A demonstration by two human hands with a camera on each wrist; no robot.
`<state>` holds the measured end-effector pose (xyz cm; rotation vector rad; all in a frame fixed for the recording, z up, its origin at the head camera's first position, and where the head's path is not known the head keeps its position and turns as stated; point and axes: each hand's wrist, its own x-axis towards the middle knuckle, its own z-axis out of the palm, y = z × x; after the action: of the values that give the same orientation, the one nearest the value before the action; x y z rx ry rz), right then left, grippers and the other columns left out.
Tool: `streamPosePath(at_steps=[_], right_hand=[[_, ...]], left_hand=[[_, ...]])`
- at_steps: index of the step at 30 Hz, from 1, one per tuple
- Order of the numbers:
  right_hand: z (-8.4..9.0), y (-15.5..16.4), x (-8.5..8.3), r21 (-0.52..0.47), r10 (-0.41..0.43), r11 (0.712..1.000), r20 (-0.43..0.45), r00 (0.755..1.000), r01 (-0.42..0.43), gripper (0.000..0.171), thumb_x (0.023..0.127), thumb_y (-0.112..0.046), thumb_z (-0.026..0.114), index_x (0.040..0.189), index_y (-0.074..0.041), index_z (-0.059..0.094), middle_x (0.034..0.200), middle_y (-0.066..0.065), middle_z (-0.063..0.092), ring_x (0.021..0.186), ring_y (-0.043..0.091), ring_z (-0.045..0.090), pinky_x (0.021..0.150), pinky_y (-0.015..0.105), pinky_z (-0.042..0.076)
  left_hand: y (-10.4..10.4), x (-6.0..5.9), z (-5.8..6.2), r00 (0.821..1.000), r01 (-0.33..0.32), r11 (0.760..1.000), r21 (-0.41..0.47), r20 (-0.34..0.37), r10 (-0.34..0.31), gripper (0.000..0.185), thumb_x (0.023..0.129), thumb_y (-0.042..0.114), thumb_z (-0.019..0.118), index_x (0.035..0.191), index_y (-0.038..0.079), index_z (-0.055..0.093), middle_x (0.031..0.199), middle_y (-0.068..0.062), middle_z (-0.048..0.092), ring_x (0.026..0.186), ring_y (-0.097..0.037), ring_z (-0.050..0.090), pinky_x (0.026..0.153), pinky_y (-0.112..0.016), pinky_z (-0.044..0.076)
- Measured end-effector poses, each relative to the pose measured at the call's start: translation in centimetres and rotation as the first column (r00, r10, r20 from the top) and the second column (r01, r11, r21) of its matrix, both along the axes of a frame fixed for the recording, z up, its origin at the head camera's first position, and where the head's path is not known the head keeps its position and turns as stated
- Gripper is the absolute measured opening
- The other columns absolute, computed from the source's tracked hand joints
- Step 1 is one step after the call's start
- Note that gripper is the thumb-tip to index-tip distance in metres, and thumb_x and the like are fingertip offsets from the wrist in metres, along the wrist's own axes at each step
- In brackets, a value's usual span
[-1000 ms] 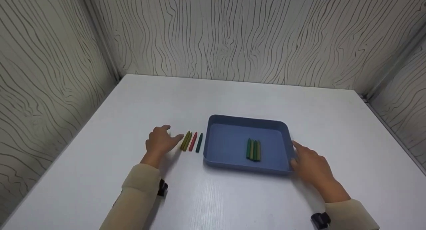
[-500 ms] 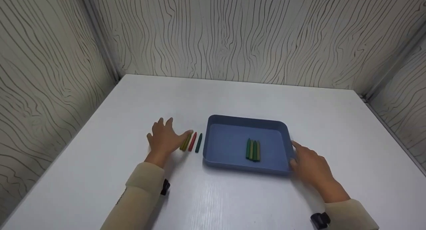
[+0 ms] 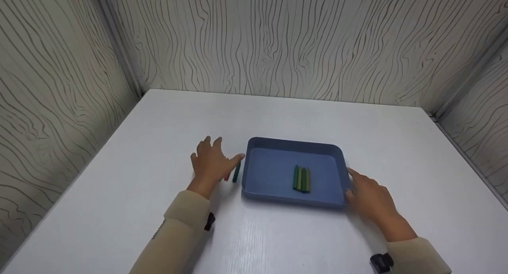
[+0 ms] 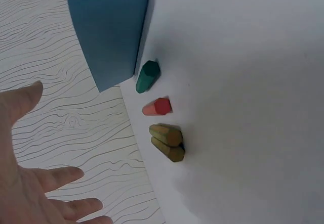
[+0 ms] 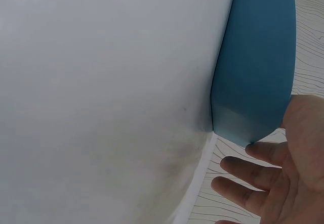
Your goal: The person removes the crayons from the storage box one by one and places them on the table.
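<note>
- Spread wide, the left hand [image 3: 210, 163] holds nothing; its fingers reach out loosely above the crayons, and the left wrist view shows them apart from all of those on the table [image 3: 254, 234].
- Right hand [image 3: 373, 194]: thumb and forefinger touch the outside of the blue tray [image 3: 274, 167] at its right end, with the fingers mostly straight rather than wrapped around it.
- Small dark marks [image 3: 158, 229] run along the left sleeve [image 3: 174, 238]; they may be lettering, but are too small to read.
- Compared with half a second ago, the left hand is farther right, its thumb now near the tray's left rim. In the head view it covers nearly all of the olive crayons and much of the red one, which showed more fully then.
- Tray and right hand match the earlier frame.
- Two olive crayons [image 4: 164, 133] lie touching on the table, left of the tray; a red crayon [image 4: 158, 106] lies beside them, and a dark green crayon [image 4: 148, 76] is nearest the tray.
- Inside the tray, right of its middle, four green and olive crayons [image 3: 304, 181] lie side by side.
- Wood-grain panels [image 3: 262, 40] stand around the table.
</note>
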<state>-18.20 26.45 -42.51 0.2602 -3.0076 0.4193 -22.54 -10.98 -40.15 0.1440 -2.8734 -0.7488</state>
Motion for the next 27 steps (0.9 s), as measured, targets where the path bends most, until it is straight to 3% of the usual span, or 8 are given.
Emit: streamPosePath(at_steps=[4, 13, 19, 27], right_hand=[[0.0, 0.0, 0.0, 0.004, 0.002, 1.0, -0.007, 1.0, -0.002, 0.054, 0.088, -0.011, 0.054, 0.137, 0.007, 0.042, 0.122, 0.029, 0.056, 0.102, 0.044, 0.056, 0.072, 0.053, 0.045], [0.1, 0.0, 0.0, -0.008, -0.002, 1.0, 0.0, 1.0, 0.002, 0.054, 0.088, -0.012, 0.055, 0.138, 0.006, 0.042, 0.12, 0.029, 0.056, 0.105, 0.047, 0.054, 0.078, 0.057, 0.043], [0.1, -0.1, 0.0, -0.009, -0.016, 1.0, 0.022, 1.0, 0.016, 0.055, 0.089, -0.013, 0.055, 0.139, 0.006, 0.041, 0.126, 0.03, 0.052, 0.112, 0.05, 0.049, 0.086, 0.061, 0.039], [0.1, 0.0, -0.1, -0.019, -0.01, 1.0, 0.019, 1.0, 0.011, 0.055, 0.089, -0.012, 0.054, 0.139, 0.007, 0.041, 0.125, 0.03, 0.053, 0.111, 0.049, 0.05, 0.084, 0.06, 0.04]], left_hand=[[1.1, 0.0, 0.3, 1.0, 0.011, 1.0, -0.001, -0.01, -0.011, 0.084, 0.08, 0.059, 0.065, 0.14, 0.005, 0.046, 0.147, -0.024, 0.033, 0.135, -0.039, 0.028, 0.1, -0.057, 0.026], [3.7, -0.2, 0.2, 0.996, 0.078, 0.995, -0.059, -0.044, -0.08, 0.081, 0.08, 0.06, 0.065, 0.137, 0.004, 0.05, 0.143, -0.023, 0.039, 0.132, -0.039, 0.032, 0.1, -0.057, 0.028], [5.6, -0.2, 0.2, 0.993, 0.117, 0.99, -0.075, -0.022, -0.119, 0.078, 0.081, 0.058, 0.064, 0.138, 0.006, 0.05, 0.142, -0.021, 0.04, 0.131, -0.036, 0.034, 0.101, -0.057, 0.027], [8.1, -0.1, -0.1, 0.988, 0.157, 0.983, -0.092, 0.004, -0.157, 0.076, 0.082, 0.058, 0.064, 0.137, 0.007, 0.05, 0.142, -0.019, 0.04, 0.13, -0.035, 0.036, 0.102, -0.056, 0.028]])
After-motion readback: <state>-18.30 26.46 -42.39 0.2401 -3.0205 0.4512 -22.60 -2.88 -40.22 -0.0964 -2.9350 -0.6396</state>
